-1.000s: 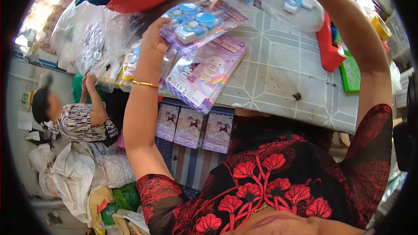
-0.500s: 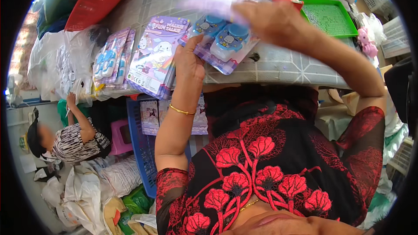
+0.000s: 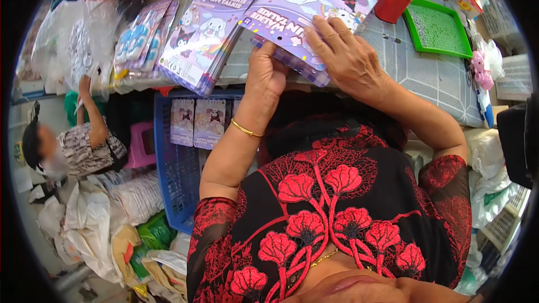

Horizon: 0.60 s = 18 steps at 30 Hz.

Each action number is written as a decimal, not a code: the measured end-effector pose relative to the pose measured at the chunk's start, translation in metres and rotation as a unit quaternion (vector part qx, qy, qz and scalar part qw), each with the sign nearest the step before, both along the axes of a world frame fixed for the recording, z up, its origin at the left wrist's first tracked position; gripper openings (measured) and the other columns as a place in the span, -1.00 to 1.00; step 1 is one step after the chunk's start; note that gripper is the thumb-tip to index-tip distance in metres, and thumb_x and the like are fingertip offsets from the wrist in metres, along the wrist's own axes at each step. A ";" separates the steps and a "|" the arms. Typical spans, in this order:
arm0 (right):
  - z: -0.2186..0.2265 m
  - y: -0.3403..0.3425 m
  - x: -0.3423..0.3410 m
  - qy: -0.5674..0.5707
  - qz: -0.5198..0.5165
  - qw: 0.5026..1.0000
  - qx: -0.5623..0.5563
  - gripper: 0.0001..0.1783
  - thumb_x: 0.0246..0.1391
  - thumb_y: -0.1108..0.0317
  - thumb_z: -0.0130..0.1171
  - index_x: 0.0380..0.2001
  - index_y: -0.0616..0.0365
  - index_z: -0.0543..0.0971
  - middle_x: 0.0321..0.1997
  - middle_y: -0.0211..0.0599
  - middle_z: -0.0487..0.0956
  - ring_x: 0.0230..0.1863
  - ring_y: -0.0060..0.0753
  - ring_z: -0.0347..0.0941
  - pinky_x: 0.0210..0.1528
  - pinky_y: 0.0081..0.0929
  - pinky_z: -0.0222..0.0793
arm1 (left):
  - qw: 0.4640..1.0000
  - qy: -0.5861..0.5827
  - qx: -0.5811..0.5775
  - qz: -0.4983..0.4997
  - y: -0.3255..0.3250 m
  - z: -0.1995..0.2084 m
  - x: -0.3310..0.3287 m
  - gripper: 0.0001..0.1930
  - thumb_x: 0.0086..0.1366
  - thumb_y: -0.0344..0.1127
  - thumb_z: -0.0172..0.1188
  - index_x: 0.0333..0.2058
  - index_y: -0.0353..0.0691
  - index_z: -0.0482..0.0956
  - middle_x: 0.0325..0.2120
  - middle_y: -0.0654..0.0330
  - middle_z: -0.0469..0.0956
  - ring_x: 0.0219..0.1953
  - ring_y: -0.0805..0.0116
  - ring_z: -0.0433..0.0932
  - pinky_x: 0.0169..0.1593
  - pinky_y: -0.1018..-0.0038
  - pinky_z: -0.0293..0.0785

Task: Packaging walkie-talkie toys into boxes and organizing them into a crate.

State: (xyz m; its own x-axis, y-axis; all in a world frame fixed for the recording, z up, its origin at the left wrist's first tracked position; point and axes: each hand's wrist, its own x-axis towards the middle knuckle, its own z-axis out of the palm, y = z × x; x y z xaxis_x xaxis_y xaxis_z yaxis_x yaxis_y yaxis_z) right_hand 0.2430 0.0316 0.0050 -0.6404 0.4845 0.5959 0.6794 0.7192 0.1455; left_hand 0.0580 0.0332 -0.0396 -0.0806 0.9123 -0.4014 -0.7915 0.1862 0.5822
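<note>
A lilac printed backing card [image 3: 297, 3] with cartoon animals lies over a packaged toy set [image 3: 297, 66], whose checked purple edge shows beneath. My left hand [image 3: 265, 73] grips the near left edge of this set, thumb at the card's edge, other fingers hidden underneath. My right hand [image 3: 351, 59] rests on the card's near right part, fingers stretched out over the print. To the left lies a stack of similar lilac cards [image 3: 205, 36]. Farther left are packs with blue toys [image 3: 135, 42].
A blue crate [image 3: 168, 191] with more printed packs stands below the table edge. On the patterned tabletop [image 3: 432, 84] are a red tape dispenser [image 3: 389, 0] and a green tray [image 3: 415, 31] of small beads. At left, another person [image 3: 92, 140] handles a clear plastic bag [image 3: 50, 62].
The lilac card, blurred in my raised right hand before, now covers the blue toys. My right hand has come down onto it; my left hand keeps hold of the pack. The whole view has shifted.
</note>
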 end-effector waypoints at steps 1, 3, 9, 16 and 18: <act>0.004 -0.004 -0.002 -0.001 0.006 1.000 0.010 -0.56 -0.06 0.40 0.07 -0.03 0.24 0.47 0.03 -0.04 0.47 0.02 -0.11 0.44 -0.36 -0.48 0.51 | 1.000 -0.016 0.010 -0.012 -0.006 0.003 -0.002 -0.69 0.19 -0.47 0.16 -0.06 -0.19 0.47 -0.15 0.24 0.58 -0.08 0.30 0.56 0.00 0.28 0.50; 0.018 -0.017 -0.010 -0.013 0.025 1.000 0.002 -0.57 -0.06 0.39 0.07 -0.04 0.23 0.49 0.03 -0.06 0.48 0.04 -0.12 0.43 -0.36 -0.47 0.50 | 0.999 -0.047 0.003 -0.025 -0.019 -0.001 -0.017 -0.70 0.16 -0.49 0.16 -0.09 -0.19 0.50 -0.18 0.25 0.59 -0.11 0.31 0.57 -0.02 0.30 0.51; 0.060 -0.056 -0.049 -0.043 0.130 0.990 -0.039 -0.40 -0.22 0.45 0.19 0.04 0.15 0.50 0.16 -0.20 0.46 0.13 -0.21 0.41 -0.12 -0.43 0.47 | 0.989 -0.063 0.132 -0.003 -0.087 0.027 -0.097 -0.68 0.17 -0.37 0.19 -0.08 -0.27 0.51 -0.14 0.17 0.61 -0.08 0.24 0.59 0.05 0.30 0.49; 0.076 -0.026 -0.115 -0.074 0.480 0.847 -0.215 -0.76 -0.01 0.39 0.07 -0.25 0.28 0.51 -0.29 -0.12 0.48 -0.22 -0.16 0.45 -0.30 -0.39 0.45 | 0.979 -0.078 0.180 0.052 -0.196 0.030 -0.199 -0.57 0.25 -0.38 0.07 0.10 -0.38 0.39 0.06 -0.03 0.47 0.11 0.08 0.45 0.25 0.06 0.28; 0.075 -0.015 -0.130 -0.099 0.559 0.773 -0.283 -0.80 0.09 0.39 0.01 -0.31 0.33 0.49 -0.40 -0.09 0.46 -0.30 -0.14 0.45 -0.36 -0.39 0.45 | 0.978 -0.068 0.154 0.122 -0.224 0.009 -0.222 -0.57 0.26 -0.41 0.05 0.11 -0.37 0.37 0.08 -0.01 0.45 0.14 0.09 0.42 0.26 0.07 0.25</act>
State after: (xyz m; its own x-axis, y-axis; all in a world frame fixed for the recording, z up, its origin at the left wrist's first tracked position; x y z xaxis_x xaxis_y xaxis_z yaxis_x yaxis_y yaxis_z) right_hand 0.1134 0.0169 0.0802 -0.8988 -0.2908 0.3280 -0.4085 0.8272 -0.3858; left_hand -0.1644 -0.1911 -0.0308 -0.2765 0.9519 -0.1322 -0.8642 -0.1861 0.4675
